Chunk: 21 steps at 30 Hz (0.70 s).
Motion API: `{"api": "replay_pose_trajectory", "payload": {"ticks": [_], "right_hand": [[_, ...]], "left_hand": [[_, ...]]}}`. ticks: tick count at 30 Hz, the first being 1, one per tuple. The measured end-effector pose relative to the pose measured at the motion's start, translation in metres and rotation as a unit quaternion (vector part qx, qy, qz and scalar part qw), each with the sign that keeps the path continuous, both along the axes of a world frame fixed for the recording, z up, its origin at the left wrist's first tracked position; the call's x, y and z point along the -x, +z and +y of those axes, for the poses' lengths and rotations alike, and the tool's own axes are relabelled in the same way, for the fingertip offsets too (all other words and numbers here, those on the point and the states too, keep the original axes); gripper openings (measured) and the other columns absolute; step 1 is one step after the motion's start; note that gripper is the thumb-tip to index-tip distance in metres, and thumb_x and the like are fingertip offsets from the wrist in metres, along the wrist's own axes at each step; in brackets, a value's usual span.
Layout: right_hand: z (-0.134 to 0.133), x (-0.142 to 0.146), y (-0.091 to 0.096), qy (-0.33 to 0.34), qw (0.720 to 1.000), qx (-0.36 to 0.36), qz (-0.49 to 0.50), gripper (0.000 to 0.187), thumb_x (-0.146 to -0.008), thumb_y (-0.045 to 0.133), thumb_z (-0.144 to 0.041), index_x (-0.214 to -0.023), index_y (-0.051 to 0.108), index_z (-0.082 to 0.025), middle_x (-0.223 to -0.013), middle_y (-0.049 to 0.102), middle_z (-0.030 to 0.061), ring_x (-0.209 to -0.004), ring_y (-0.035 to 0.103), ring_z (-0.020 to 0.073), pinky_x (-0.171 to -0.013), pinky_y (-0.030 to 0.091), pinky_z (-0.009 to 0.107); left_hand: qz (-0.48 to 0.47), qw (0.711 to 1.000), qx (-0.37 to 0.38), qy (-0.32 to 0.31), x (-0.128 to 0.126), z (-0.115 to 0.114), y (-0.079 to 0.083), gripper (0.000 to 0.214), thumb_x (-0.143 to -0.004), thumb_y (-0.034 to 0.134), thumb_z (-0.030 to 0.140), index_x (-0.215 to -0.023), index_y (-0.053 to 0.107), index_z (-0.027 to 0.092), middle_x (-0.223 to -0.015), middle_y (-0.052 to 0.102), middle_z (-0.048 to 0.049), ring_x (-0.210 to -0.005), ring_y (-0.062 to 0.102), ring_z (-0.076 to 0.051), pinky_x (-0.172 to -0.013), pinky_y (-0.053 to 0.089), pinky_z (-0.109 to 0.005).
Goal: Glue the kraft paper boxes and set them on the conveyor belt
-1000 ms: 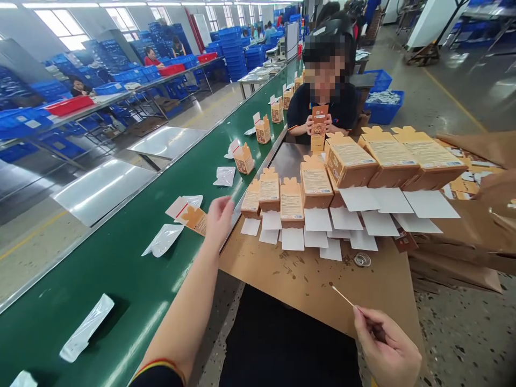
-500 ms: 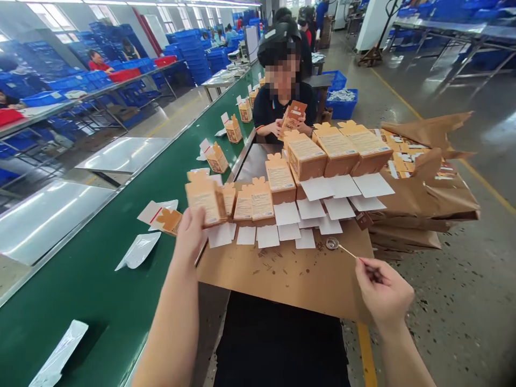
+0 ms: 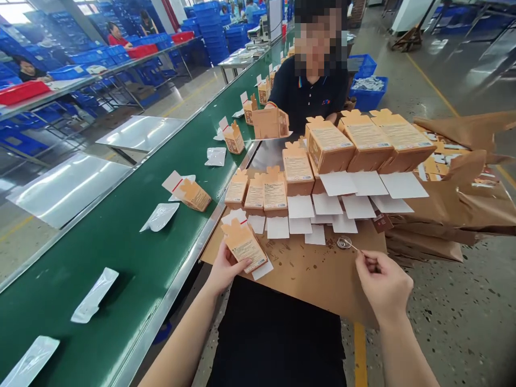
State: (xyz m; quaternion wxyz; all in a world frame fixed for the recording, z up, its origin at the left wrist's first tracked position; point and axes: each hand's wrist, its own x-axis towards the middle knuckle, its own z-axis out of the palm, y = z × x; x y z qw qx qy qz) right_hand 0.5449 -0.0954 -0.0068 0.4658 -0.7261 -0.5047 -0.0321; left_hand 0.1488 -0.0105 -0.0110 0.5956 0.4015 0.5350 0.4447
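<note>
A brown worktop [image 3: 318, 290] stands against the right edge of a green belt [image 3: 121, 231]. Over the worktop's near left corner, the person's left hand [image 3: 230, 267] holds a box [image 3: 245, 244], the thumb pressed on its printed front and the other fingers behind, clamped on it. The box tilts, its cut flaps pointing to the far left; whether it touches the worktop I cannot tell.

By the worktop's right edge, the right hand [image 3: 382, 282] pinches a thin swab [image 3: 353, 246], thumb and forefinger together on it, the rest curled. The swab's far end reaches a small clear dish [image 3: 344, 243] near that edge. Dark specks [image 3: 289, 251] dot the surface between dish and box.

Along the far edge sits a row of similar boxes [image 3: 275, 193], with three more [image 3: 365, 131] raised at the far right corner; white flaps [image 3: 278, 228] stick out toward the near edge.

On the belt, a tilted box [image 3: 195, 194] lies near its right edge, with a silvery sachet [image 3: 159, 217] just beside it. Beyond the worktop, a co-worker in a dark shirt [image 3: 318, 99] has a brown box [image 3: 270, 123] in front, beside the belt.
</note>
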Motion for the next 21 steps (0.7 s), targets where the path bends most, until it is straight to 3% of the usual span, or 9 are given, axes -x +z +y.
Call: {"api": "replay_pose_trajectory", "payload": {"ticks": [2, 4, 7, 10, 15, 21], "right_hand": [[-0.013, 0.028, 0.001, 0.045, 0.998, -0.035, 0.036, 0.025, -0.104, 0.079, -0.040, -0.089, 0.085, -0.022, -0.072, 0.080, 0.0045, -0.054, 0.068, 0.0173, -0.058, 0.058, 0.029], [-0.022, 0.067, 0.000, 0.137, 0.986, -0.035, 0.088, 0.017, -0.106, 0.078, -0.031, -0.093, 0.085, -0.023, -0.074, 0.080, 0.0027, -0.055, 0.069, 0.0159, -0.054, 0.057, 0.026], [-0.023, 0.127, -0.007, 0.256, 0.960, -0.001, 0.110, 0.024, -0.108, 0.070, -0.019, -0.087, 0.080, -0.024, -0.067, 0.072, -0.0017, -0.052, 0.063, 0.0127, -0.054, 0.054, 0.023], [-0.012, 0.164, -0.022, 0.305, 0.947, 0.013, 0.098, 0.029, -0.109, 0.063, -0.016, -0.084, 0.075, -0.024, -0.065, 0.066, -0.0026, -0.052, 0.058, 0.0120, -0.055, 0.052, 0.024], [0.003, 0.171, -0.035, 0.322, 0.942, 0.027, 0.095, 0.028, -0.107, 0.062, -0.015, -0.082, 0.071, -0.024, -0.066, 0.063, -0.0027, -0.054, 0.056, 0.0128, -0.055, 0.050, 0.024], [-0.005, 0.156, -0.023, 0.294, 0.950, 0.011, 0.108, 0.028, -0.110, 0.065, -0.017, -0.084, 0.073, -0.024, -0.066, 0.066, -0.0029, -0.053, 0.058, 0.0119, -0.056, 0.052, 0.023]], "left_hand": [[0.003, 1.000, -0.009, -0.016, 0.001, 0.005, -0.002, 0.096, -0.058, 0.117, 0.049, -0.137, 0.068, 0.025, -0.139, 0.085, -0.0164, -0.135, 0.081, -0.043, -0.118, 0.067, -0.060], [0.004, 1.000, -0.014, -0.027, 0.001, 0.008, -0.004, 0.095, -0.060, 0.116, 0.050, -0.137, 0.066, 0.025, -0.138, 0.085, -0.0167, -0.133, 0.082, -0.043, -0.117, 0.067, -0.061], [0.009, 0.999, -0.022, -0.031, 0.000, 0.009, -0.007, 0.093, -0.065, 0.114, 0.051, -0.139, 0.063, 0.025, -0.141, 0.083, -0.0165, -0.134, 0.082, -0.041, -0.117, 0.067, -0.060], [0.019, 0.999, -0.034, -0.035, -0.001, 0.008, -0.010, 0.089, -0.069, 0.113, 0.049, -0.138, 0.063, 0.026, -0.141, 0.083, -0.0152, -0.135, 0.081, -0.040, -0.116, 0.067, -0.058], [0.015, 0.998, -0.048, -0.045, -0.002, 0.009, -0.012, 0.085, -0.067, 0.113, 0.050, -0.132, 0.063, 0.027, -0.132, 0.083, -0.0118, -0.129, 0.082, -0.037, -0.113, 0.069, -0.057], [0.033, 0.996, -0.058, -0.052, -0.005, 0.004, -0.009, 0.085, -0.066, 0.113, 0.050, -0.129, 0.060, 0.027, -0.128, 0.081, -0.0097, -0.126, 0.081, -0.035, -0.113, 0.068, -0.055]]}}
